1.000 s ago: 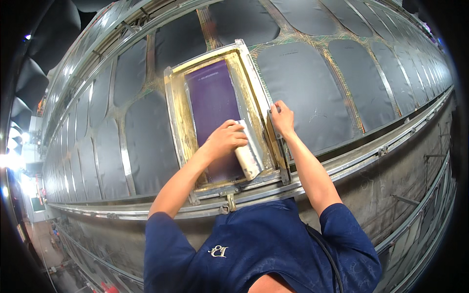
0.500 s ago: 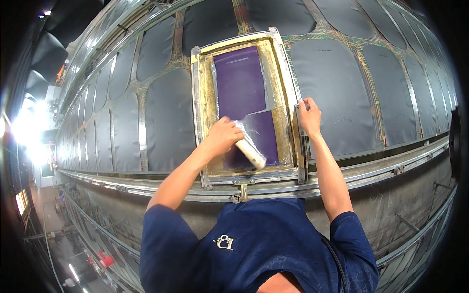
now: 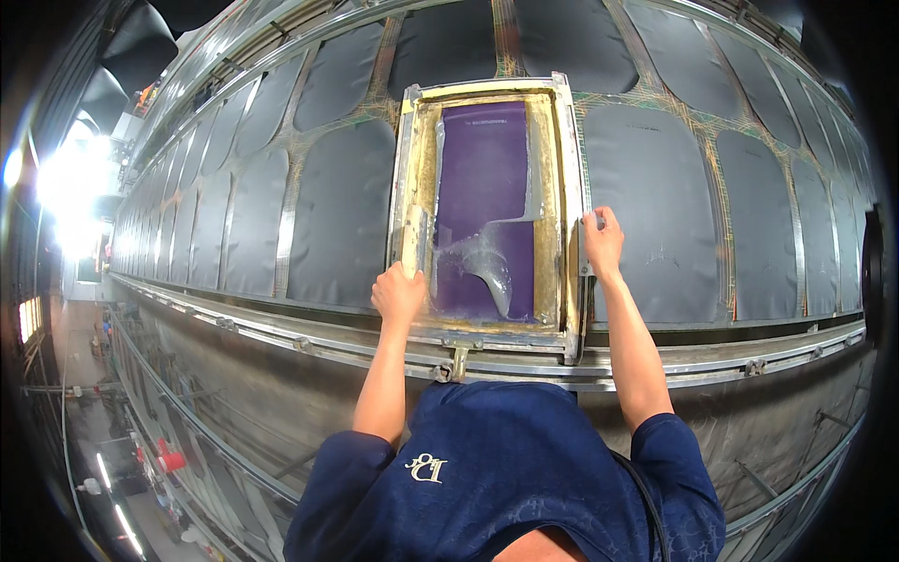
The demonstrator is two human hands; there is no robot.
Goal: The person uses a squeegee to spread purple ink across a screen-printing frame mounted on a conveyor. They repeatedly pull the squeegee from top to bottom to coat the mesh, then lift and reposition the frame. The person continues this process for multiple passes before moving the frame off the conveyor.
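One long printing table (image 3: 655, 361) runs across the view, its metal rail along the near edge. On it lie many dark grey fabric panels (image 3: 342, 211), set in two rows; the full count cannot be told, as the rows run out of sight at both ends.

One screen frame (image 3: 569, 201), metal-edged with yellowish borders, lies flat on the table over one panel position. Its mesh carries one upright purple rectangle (image 3: 487, 178). One smear of pale ink (image 3: 482, 262) sits on the lower part of the purple area.

One squeegee (image 3: 413, 239), pale and upright, stands along the left inner border of the frame. The left hand (image 3: 398, 292) is closed around its lower end.

The right hand (image 3: 602, 241) rests on the right outer edge of the frame, fingers curled over the rail and gripping it.

One small line of light print sits at the top of the purple rectangle, too small to make out.
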